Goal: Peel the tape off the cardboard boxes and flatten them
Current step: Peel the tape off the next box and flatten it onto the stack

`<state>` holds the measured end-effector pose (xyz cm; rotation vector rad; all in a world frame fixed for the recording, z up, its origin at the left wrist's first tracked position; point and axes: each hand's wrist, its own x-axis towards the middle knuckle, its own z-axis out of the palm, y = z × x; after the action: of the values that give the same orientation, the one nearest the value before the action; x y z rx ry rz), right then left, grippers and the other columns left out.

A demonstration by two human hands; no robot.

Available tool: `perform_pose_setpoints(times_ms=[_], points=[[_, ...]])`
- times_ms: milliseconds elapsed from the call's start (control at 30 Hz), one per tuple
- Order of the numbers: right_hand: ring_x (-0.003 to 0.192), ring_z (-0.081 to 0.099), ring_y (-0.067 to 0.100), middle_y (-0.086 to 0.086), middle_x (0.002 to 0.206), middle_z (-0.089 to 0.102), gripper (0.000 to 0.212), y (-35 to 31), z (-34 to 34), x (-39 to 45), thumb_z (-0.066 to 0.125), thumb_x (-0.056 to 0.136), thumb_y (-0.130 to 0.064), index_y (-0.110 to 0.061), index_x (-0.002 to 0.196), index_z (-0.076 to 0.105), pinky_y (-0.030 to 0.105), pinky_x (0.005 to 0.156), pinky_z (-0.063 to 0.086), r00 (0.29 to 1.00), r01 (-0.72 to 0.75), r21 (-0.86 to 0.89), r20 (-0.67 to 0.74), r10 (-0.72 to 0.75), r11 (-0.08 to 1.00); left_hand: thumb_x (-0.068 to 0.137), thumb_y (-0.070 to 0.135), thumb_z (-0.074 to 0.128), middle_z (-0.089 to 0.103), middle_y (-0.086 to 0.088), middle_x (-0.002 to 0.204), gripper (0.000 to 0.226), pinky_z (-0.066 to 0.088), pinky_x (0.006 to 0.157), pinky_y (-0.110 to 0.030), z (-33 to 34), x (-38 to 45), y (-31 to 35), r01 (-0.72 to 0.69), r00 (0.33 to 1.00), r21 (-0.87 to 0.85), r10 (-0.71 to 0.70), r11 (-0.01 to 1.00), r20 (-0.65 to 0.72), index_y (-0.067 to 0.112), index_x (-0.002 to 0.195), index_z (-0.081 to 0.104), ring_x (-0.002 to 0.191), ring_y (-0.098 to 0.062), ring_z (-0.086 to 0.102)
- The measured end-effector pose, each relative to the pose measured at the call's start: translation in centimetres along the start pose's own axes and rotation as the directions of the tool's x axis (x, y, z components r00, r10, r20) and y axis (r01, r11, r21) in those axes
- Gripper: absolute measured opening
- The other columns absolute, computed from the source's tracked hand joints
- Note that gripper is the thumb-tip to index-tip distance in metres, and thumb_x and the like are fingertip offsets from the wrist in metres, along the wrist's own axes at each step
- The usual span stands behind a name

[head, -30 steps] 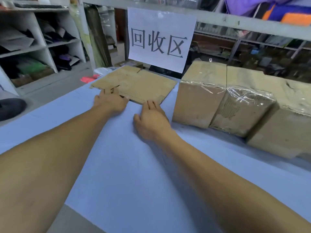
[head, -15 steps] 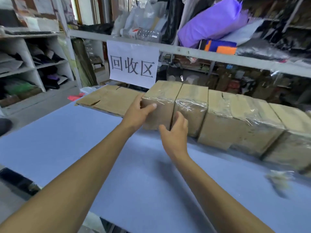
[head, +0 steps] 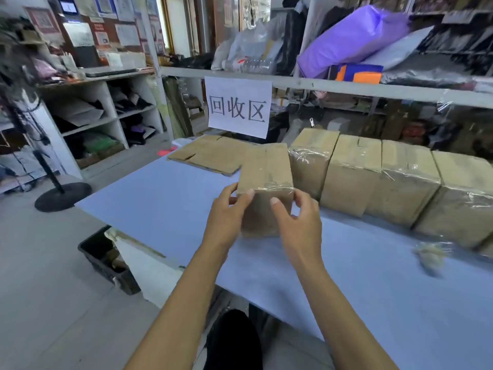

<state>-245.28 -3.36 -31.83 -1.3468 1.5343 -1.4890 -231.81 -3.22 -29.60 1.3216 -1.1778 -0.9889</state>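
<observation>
Blue counter [head: 165, 198] carries four taped boxes [head: 354, 177] in a row right of the fingers, one flattened sheet [head: 213, 156] beyond them. One box [head: 266, 188] sits pulled forward, both hands clamped on it: left hand [head: 226, 220] and right hand [head: 298, 225], thumbs at the top front edge, likely hunting the tape [head: 269, 186] end. One tape wad [head: 430, 253] lies far right.

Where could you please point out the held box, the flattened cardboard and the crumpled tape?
held box [head: 266, 169], head view, top face.
flattened cardboard [head: 210, 154], head view, middle of the sheet.
crumpled tape [head: 430, 254], head view, centre of the wad.
</observation>
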Motion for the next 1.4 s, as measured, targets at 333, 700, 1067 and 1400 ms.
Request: perform_pose_setpoints(times_ms=[333, 700, 1067, 1400], points=[[0.108, 0.062, 0.001, -0.015, 0.111, 0.068, 0.025, -2.9, -9.3, -12.9, 0.070, 0.091, -0.018, -0.031, 0.112, 0.066, 0.029, 0.094, 0.051, 0.983, 0.086, 0.144, -0.171, -0.061, 0.986, 0.091, 0.038, 0.069, 0.073, 0.012, 0.104, 0.023, 0.053, 0.087, -0.031, 5.1, -15.9, 1.1, 0.050, 0.979, -0.282, -0.103, 0.958, -0.176, 0.030, 0.111, 0.064, 0.099, -0.007, 0.068], [0.111, 0.062, 0.010, -0.007, 0.119, 0.063, 0.050, -0.9, -14.4, -13.0, 0.084, 0.076, -0.007, -0.024, 0.119, 0.064, 0.028, 0.093, 0.054, 0.973, 0.191, -0.009, -0.132, -0.190, 0.982, 0.085, 0.021, 0.077, 0.062, 0.037, 0.117, 0.064, 0.050, 0.097, -0.027, 5.0, -16.5, 1.1, -0.148, 0.987, 0.073, 0.142, 0.986, 0.081, 0.055, 0.131, 0.048, 0.115, 0.005, 0.059], [0.098, 0.067, 0.014, 0.000, 0.104, 0.068, 0.032, -0.4, -16.1, -12.1, 0.081, 0.083, -0.011, -0.034, 0.098, 0.064, 0.017, 0.078, 0.053, 0.964, 0.243, 0.022, -0.114, -0.239, 0.970, 0.072, 0.006, 0.086, 0.075, 0.018, 0.102, 0.044, 0.052, 0.079, -0.010, 5.4, -16.4, 1.4, -0.277, 0.951, -0.053, 0.265, 0.959, -0.158, 0.032, 0.105, 0.073, 0.098, 0.003, 0.069], [0.102, 0.067, 0.018, -0.002, 0.106, 0.069, 0.041, -0.2, -17.9, -11.9, 0.080, 0.080, 0.002, -0.028, 0.106, 0.068, 0.024, 0.078, 0.059, 0.954, 0.298, -0.005, 0.022, -0.297, 0.955, 0.070, 0.013, 0.089, 0.071, 0.008, 0.104, 0.039, 0.057, 0.085, -0.030, 4.6, -15.6, 0.5, -0.374, 0.920, 0.028, 0.375, 0.927, -0.117, 0.025, 0.103, 0.073, 0.099, -0.009, 0.068]])
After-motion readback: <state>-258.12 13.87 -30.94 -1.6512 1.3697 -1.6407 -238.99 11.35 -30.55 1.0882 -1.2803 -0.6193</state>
